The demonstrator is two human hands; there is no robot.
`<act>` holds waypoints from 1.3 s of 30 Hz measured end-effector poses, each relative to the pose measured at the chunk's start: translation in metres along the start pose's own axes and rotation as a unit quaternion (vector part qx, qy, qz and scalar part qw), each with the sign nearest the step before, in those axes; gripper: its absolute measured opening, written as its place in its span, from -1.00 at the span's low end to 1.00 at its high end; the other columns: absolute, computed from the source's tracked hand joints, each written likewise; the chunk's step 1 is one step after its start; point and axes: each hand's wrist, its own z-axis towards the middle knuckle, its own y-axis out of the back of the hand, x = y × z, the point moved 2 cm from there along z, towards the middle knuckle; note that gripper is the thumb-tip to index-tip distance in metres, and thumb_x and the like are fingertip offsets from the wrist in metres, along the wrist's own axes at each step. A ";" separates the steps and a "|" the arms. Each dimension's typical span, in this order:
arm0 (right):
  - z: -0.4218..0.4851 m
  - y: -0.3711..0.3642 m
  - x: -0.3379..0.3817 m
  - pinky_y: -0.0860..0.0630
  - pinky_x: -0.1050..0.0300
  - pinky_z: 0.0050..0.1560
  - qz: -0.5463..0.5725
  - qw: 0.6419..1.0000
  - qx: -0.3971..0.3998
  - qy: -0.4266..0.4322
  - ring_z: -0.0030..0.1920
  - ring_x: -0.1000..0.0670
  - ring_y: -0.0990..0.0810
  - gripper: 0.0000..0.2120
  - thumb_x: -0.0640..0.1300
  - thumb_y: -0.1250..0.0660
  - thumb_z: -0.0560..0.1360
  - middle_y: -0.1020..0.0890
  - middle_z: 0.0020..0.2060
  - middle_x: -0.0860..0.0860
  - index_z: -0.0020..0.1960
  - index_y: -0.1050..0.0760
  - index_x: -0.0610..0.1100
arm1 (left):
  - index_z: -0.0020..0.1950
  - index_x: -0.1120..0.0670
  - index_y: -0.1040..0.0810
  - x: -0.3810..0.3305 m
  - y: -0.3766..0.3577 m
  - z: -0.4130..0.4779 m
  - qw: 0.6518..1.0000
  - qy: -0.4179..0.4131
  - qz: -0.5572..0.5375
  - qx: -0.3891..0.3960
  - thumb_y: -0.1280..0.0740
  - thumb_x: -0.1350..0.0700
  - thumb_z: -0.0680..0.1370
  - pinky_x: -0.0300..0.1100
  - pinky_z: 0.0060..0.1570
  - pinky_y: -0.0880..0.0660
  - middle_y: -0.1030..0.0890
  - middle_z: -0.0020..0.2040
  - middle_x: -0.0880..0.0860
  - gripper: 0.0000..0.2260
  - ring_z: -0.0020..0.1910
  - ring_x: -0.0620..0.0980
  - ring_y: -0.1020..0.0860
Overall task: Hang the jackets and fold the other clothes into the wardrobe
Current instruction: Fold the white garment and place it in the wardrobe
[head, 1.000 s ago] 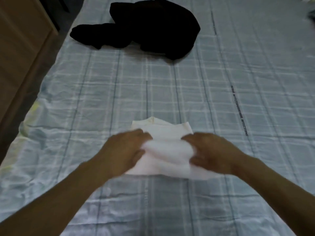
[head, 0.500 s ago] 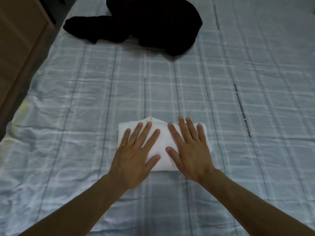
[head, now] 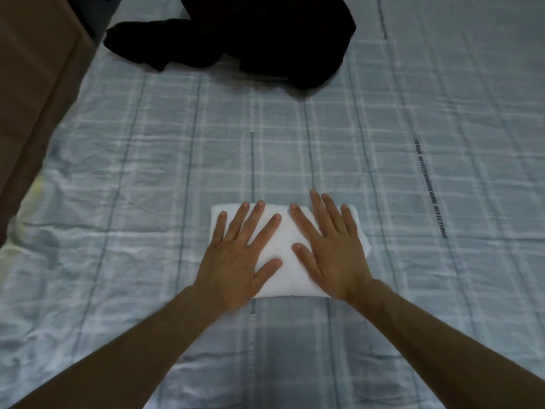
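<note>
**Pressing the white fold flat before it goes to the wardrobe**

Pressing down with both palms, I have the folded white garment (head: 287,249) pinned to the checked bedsheet (head: 147,172) right in front of me. My left hand (head: 239,258) covers its left half and my right hand (head: 333,255) its right half. All my fingers are spread wide and lie flat on the cloth, gripping nothing. The thumbs point inward toward each other, with a strip of bare white cloth between them.

The bundle is a neat rectangle with its long axis running left to right across my body, so each short end sits under or just outside one hand. Neither hand is nearer than the other; it lies square between them, and that is what the coming move hangs on, as I judge it. To lift it without spilling the fold, I would slide my fingers under the two short ends and raise both sides together.

The black garment (head: 250,33) lies crumpled at the far side of the bed, well apart from my hands, and still wants sorting. A brown wooden panel (head: 32,84) stands along the left of the bed; I cannot tell whether it is the wardrobe. The fold looks finished to me; the putting away is not yet done.
</note>
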 end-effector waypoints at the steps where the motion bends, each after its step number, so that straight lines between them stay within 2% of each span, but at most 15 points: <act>1: -0.008 0.001 0.005 0.02 -0.28 0.53 -0.009 1.000 -0.005 0.022 0.60 -0.15 0.08 -0.44 0.18 0.05 0.65 0.03 0.60 -0.11 0.61 -0.03 0.02 | 0.63 -0.01 0.01 -0.003 0.002 -0.004 1.000 -0.006 0.007 -0.004 -0.01 -0.26 0.64 0.25 0.50 -0.05 0.05 0.64 0.07 -0.38 0.61 0.10 0.07; 3: -0.031 -0.006 0.012 0.03 -0.31 0.53 -0.028 0.998 -0.011 0.057 0.59 -0.17 0.07 -0.41 0.19 -0.01 0.65 0.03 0.61 -0.11 0.61 -0.02 0.01 | 0.63 0.04 -0.01 -0.008 0.001 -0.017 0.999 -0.033 0.016 -0.010 -0.09 -0.22 0.62 0.23 0.49 -0.12 0.04 0.64 0.08 -0.34 0.61 0.10 0.05; 6: -0.059 -0.018 0.013 0.07 -0.34 0.51 -0.056 0.997 0.010 0.054 0.59 -0.24 0.07 -0.11 0.35 -0.26 0.47 0.03 0.60 -0.15 0.62 0.01 -0.01 | 0.63 0.07 0.01 -0.010 -0.006 -0.033 0.997 -0.074 0.014 0.016 -0.22 -0.31 0.50 0.24 0.48 -0.14 0.05 0.63 0.11 -0.15 0.60 0.15 0.05; 11: -0.041 -0.022 0.011 -0.07 -0.39 0.47 -0.076 0.997 0.023 0.011 0.58 -0.27 0.05 0.05 0.27 -0.43 0.33 -0.01 0.59 -0.20 0.62 0.06 0.02 | 0.63 0.11 0.02 -0.010 -0.011 -0.016 0.996 -0.049 0.062 0.029 -0.44 -0.23 0.31 0.28 0.45 -0.13 0.03 0.63 0.17 0.05 0.59 0.22 0.01; 14: -0.028 -0.021 0.016 -0.18 -0.41 0.42 -0.090 0.995 0.043 -0.020 0.56 -0.31 -0.06 0.11 0.13 -0.58 0.27 -0.13 0.56 -0.23 0.61 0.02 0.00 | 0.62 0.12 -0.04 -0.017 -0.006 -0.007 0.994 -0.015 0.099 0.037 -0.48 0.03 0.35 0.27 0.42 -0.21 -0.06 0.61 0.21 -0.04 0.56 0.27 -0.12; 16: -0.027 -0.016 0.020 -0.25 -0.40 0.40 -0.094 0.994 0.044 -0.031 0.53 -0.33 -0.13 0.10 -0.07 -0.61 0.28 -0.19 0.54 -0.24 0.61 0.00 0.00 | 0.58 0.12 -0.23 -0.023 0.000 -0.005 0.991 -0.010 0.130 0.000 -0.33 0.23 0.42 0.25 0.30 -0.40 -0.27 0.53 0.25 -0.28 0.46 0.30 -0.34; 18: -0.024 -0.004 0.020 -0.25 -0.36 0.42 -0.088 0.994 0.049 -0.032 0.53 -0.33 -0.13 0.08 -0.19 -0.56 0.32 -0.17 0.55 -0.22 0.59 0.07 0.05 | 0.48 0.11 -0.41 -0.028 0.012 -0.001 0.985 -0.020 0.169 -0.017 -0.24 0.28 0.45 0.19 0.12 -0.56 -0.47 0.40 0.27 -0.44 0.28 0.30 -0.54; 20: -0.020 0.013 0.018 -0.22 -0.31 0.45 -0.088 0.994 0.062 -0.020 0.54 -0.32 -0.11 0.04 -0.21 -0.48 0.40 -0.11 0.57 -0.19 0.58 0.17 0.12 | 0.42 0.13 -0.50 -0.032 0.033 -0.001 0.980 -0.014 0.196 -0.027 -0.39 0.34 0.35 0.16 -0.02 -0.62 -0.54 0.32 0.30 -0.39 0.16 0.32 -0.61; 23: -0.016 0.059 0.027 -0.21 -0.25 0.46 -0.096 0.993 0.067 0.002 0.54 -0.29 -0.13 -0.04 -0.17 -0.43 0.47 -0.11 0.58 -0.15 0.59 0.16 0.14 | 0.41 0.13 -0.50 -0.046 0.088 -0.011 0.980 0.021 0.200 -0.005 -0.63 0.36 0.02 0.14 -0.09 -0.64 -0.55 0.29 0.33 -0.06 0.12 0.34 -0.62; 26: -0.018 0.132 0.059 -0.49 -0.27 0.25 -0.080 0.995 0.022 0.053 0.35 -0.30 -0.46 -0.14 -0.15 -0.59 0.31 -0.44 0.41 -0.20 0.52 -0.30 0.02 | 0.37 0.10 -0.55 -0.065 0.167 -0.040 0.975 0.063 0.214 -0.002 -0.69 0.28 -0.08 0.11 -0.13 -0.65 -0.58 0.26 0.31 0.00 0.08 0.31 -0.64; 28: -0.029 0.173 0.085 -0.57 -0.22 0.14 -0.074 0.993 -0.009 0.089 0.25 -0.26 -0.57 -0.12 -0.13 -0.68 0.18 -0.55 0.31 -0.18 0.44 -0.43 -0.03 | 0.35 0.09 -0.57 -0.078 0.217 -0.068 0.971 0.086 0.222 0.009 -0.72 0.20 -0.11 0.09 -0.15 -0.65 -0.59 0.24 0.29 0.00 0.05 0.29 -0.66; 30: -0.041 0.215 0.119 -0.58 -0.17 0.14 -0.062 0.989 -0.010 0.130 0.26 -0.23 -0.57 0.02 -0.18 -0.72 0.05 -0.55 0.31 -0.15 0.45 -0.41 -0.02 | 0.34 0.07 -0.58 -0.089 0.267 -0.100 0.964 0.116 0.239 0.029 -0.73 0.14 -0.08 0.08 -0.16 -0.66 -0.60 0.24 0.27 -0.03 0.04 0.28 -0.66; 32: -0.050 0.255 0.157 -0.57 -0.15 0.15 -0.062 0.983 -0.017 0.171 0.28 -0.22 -0.56 0.06 -0.22 -0.71 0.04 -0.53 0.34 -0.15 0.48 -0.37 -0.01 | 0.31 0.04 -0.60 -0.098 0.319 -0.136 0.950 0.136 0.278 0.031 -0.71 0.13 0.04 0.06 -0.20 -0.65 -0.63 0.21 0.26 -0.17 0.00 0.26 -0.67; 35: -0.052 0.322 0.227 -0.56 -0.17 0.16 -0.053 0.964 -0.056 0.254 0.28 -0.24 -0.55 -0.08 -0.21 -0.66 0.17 -0.53 0.34 -0.16 0.47 -0.40 -0.03 | 0.31 0.05 -0.61 -0.105 0.401 -0.193 0.929 0.189 0.318 -0.009 -0.65 0.14 0.18 0.04 -0.27 -0.64 -0.64 0.18 0.25 -0.31 -0.05 0.26 -0.68; 39: -0.046 0.403 0.328 -0.60 -0.23 0.04 -0.028 0.919 -0.141 0.368 0.16 -0.30 -0.61 -0.22 -0.21 -0.63 0.18 -0.60 0.23 -0.20 0.38 -0.51 -0.10 | 0.45 0.05 -0.47 -0.112 0.498 -0.275 0.886 0.295 0.356 -0.047 -0.52 0.03 0.41 0.10 -0.17 -0.64 -0.56 0.30 0.27 -0.38 0.08 0.32 -0.63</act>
